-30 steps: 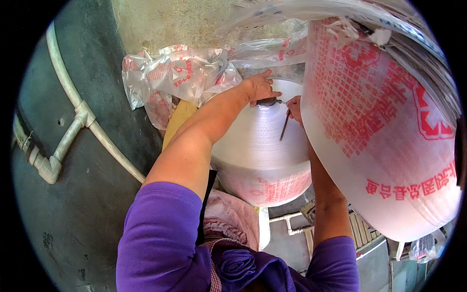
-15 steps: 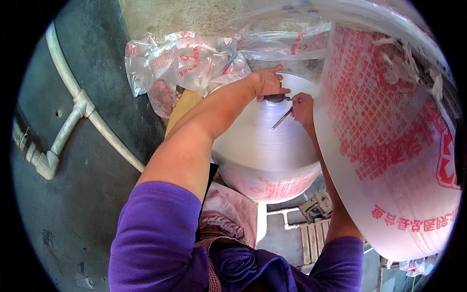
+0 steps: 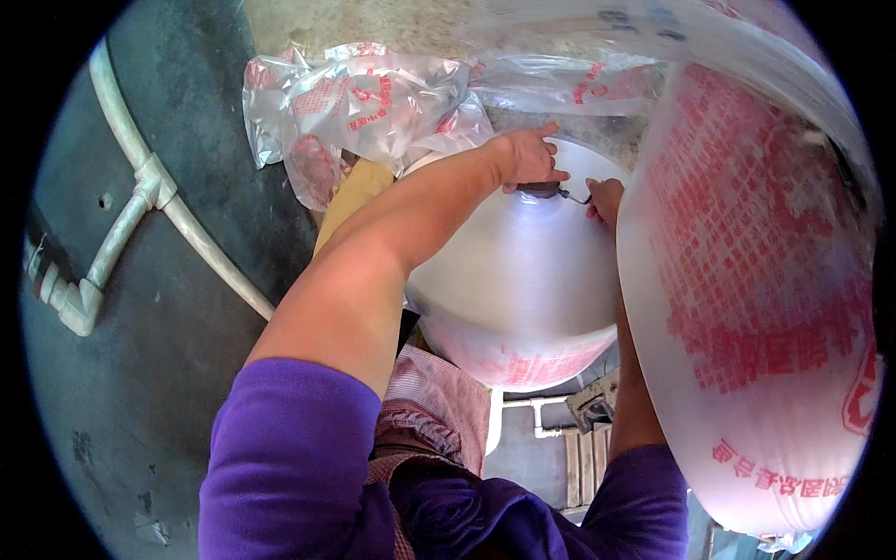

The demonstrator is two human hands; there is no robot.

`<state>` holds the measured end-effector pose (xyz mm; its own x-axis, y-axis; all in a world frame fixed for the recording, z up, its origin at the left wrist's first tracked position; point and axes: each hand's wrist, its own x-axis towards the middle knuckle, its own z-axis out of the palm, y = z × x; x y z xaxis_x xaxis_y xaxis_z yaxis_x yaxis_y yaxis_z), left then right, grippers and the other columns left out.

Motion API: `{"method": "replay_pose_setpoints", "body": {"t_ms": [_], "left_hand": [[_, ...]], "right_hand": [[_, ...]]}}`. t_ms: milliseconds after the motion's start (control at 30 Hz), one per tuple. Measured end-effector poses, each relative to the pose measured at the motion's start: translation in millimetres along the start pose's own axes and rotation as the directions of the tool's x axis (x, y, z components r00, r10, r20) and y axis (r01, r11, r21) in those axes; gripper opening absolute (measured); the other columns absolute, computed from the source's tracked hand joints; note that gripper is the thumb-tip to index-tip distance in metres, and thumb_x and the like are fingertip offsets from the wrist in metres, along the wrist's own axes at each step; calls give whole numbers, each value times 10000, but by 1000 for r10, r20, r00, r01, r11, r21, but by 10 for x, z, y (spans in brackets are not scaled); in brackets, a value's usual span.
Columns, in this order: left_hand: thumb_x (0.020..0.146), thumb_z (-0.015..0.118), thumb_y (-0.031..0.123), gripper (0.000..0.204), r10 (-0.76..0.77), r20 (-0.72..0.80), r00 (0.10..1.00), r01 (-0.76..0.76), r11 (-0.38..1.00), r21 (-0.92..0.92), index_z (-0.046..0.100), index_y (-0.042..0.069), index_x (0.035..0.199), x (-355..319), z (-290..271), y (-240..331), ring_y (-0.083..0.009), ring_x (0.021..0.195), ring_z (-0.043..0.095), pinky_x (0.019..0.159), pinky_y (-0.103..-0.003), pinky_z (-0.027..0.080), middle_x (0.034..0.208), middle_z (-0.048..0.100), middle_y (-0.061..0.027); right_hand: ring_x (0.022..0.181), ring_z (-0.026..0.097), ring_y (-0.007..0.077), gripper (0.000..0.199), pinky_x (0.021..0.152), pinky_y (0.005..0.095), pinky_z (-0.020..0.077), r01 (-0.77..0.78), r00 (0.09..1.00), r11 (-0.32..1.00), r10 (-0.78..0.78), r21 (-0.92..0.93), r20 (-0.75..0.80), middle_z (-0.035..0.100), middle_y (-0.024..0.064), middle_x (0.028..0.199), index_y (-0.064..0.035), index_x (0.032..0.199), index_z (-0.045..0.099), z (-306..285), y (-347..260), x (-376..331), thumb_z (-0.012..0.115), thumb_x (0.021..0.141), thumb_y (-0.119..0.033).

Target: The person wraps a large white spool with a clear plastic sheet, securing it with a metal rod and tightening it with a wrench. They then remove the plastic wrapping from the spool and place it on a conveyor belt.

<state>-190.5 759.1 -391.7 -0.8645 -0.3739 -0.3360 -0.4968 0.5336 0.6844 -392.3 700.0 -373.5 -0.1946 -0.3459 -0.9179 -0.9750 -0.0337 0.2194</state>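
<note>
Head view: L hand (image 3: 534,157) at dark hub (image 3: 539,190) in end of lg. plastic roll (image 3: 509,271), ctr. of view; some fingers spread, whether clamped on hub cannot tell. R hand (image 3: 607,200) just R of hub, fingers closed on thin rod (image 3: 578,199), rod's far end at hub's R side. 2nd plastic roll (image 3: 756,289) w/ red print at far R. Crumpled plastic (image 3: 373,98) at 1st roll's far L side; white pipe (image 3: 207,235) far L.
</note>
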Motion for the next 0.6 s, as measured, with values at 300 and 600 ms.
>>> {"method": "replay_pose_setpoints", "body": {"t_ms": [300, 600], "left_hand": [[528, 796, 244, 943, 0, -1, 1000, 0, 1000, 15, 346, 182, 1354, -41, -63, -16, -203, 1121, 483, 1101, -505, 78, 1053, 611, 15], [531, 799, 232, 931, 4, 7, 1000, -4, 1000, -20, 354, 189, 1348, -13, -58, -37, -217, 1129, 475, 1096, -513, 79, 1061, 607, 7]], "right_hand": [[801, 566, 331, 173, 686, 383, 452, 638, 720, 679, -693, -363, -29, 581, 152, 829, -30, 897, 591, 14, -44, -531, 632, 735, -76], [609, 516, 139, 260, 571, 288, 430, 595, 795, 710, -453, 377, -403, 570, 50, 733, -30, 903, 572, -182, -159, -983, 567, 873, -288]]}}
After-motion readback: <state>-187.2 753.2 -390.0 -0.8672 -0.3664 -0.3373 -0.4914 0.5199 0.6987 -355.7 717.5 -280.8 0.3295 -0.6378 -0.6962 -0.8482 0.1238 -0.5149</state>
